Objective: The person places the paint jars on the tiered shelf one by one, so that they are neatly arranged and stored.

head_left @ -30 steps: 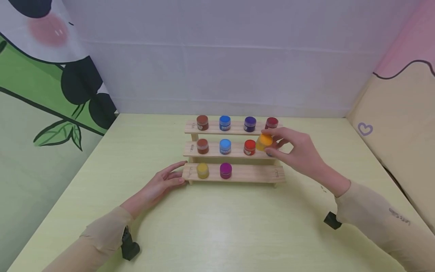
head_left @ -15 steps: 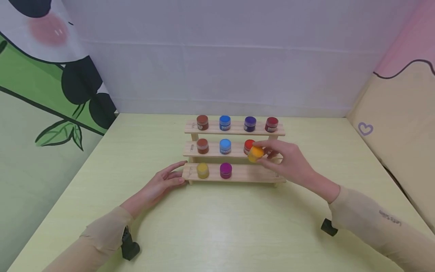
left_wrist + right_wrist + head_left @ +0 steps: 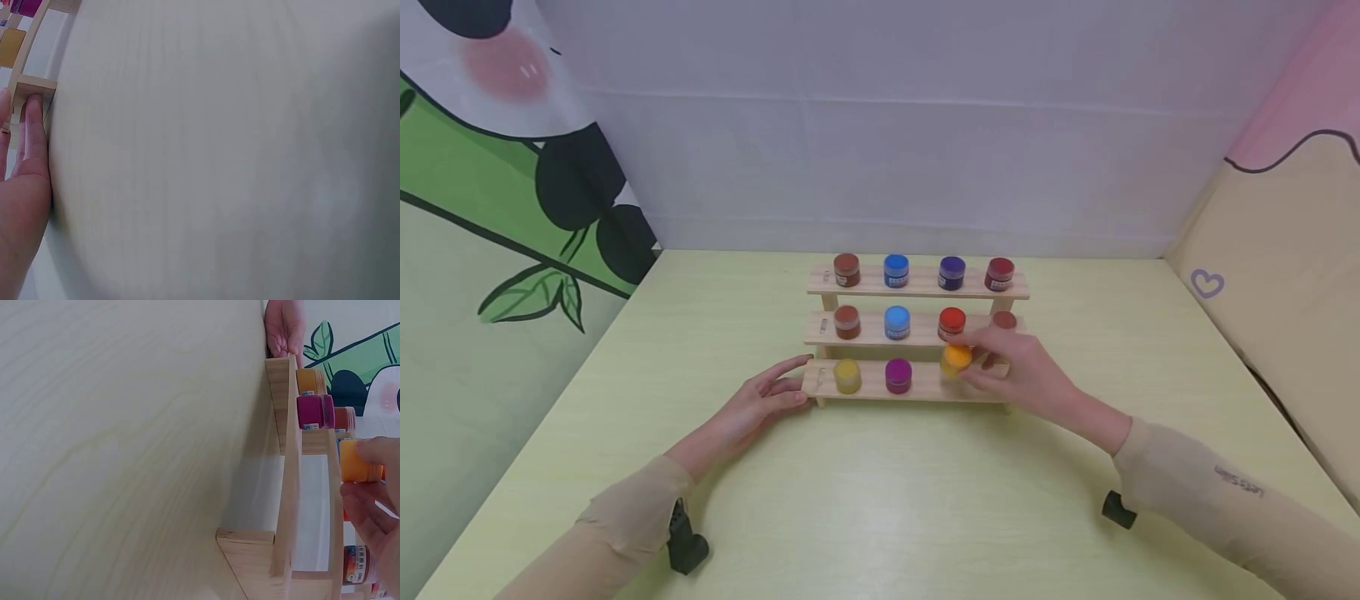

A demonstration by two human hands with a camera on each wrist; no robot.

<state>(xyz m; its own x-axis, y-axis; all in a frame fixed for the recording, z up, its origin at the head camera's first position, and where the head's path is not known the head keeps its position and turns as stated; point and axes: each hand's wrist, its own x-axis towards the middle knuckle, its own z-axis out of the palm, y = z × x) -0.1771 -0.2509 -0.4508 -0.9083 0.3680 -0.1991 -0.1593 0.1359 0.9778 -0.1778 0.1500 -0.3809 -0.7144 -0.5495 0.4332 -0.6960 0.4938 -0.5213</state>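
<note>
A three-step wooden rack [image 3: 872,383] bears small paint jars. My right hand [image 3: 1030,371] pinches an orange paint jar [image 3: 957,360] between thumb and fingers, over the right half of the lowest step. In the right wrist view a gap shows between this orange jar [image 3: 356,461] and that step. My left hand [image 3: 752,410] touches the rack's left end with its fingers extended. On the lowest step stand a yellow jar [image 3: 847,377] and a purple jar [image 3: 898,377]. A brownish-red jar [image 3: 1003,320] on the middle step is partly hidden behind my right hand.
The middle step also bears brown [image 3: 847,322], light blue [image 3: 897,323] and red [image 3: 952,322] jars. Brown [image 3: 846,271], blue [image 3: 896,272], violet [image 3: 951,273] and dark red [image 3: 999,274] jars stand on the top step. A pale wood-grain table [image 3: 880,500] lies underneath.
My right hand has carried the orange jar left and down, from in front of the upper right jars to above the lowest step. My left hand stays at the rack's left end.
</note>
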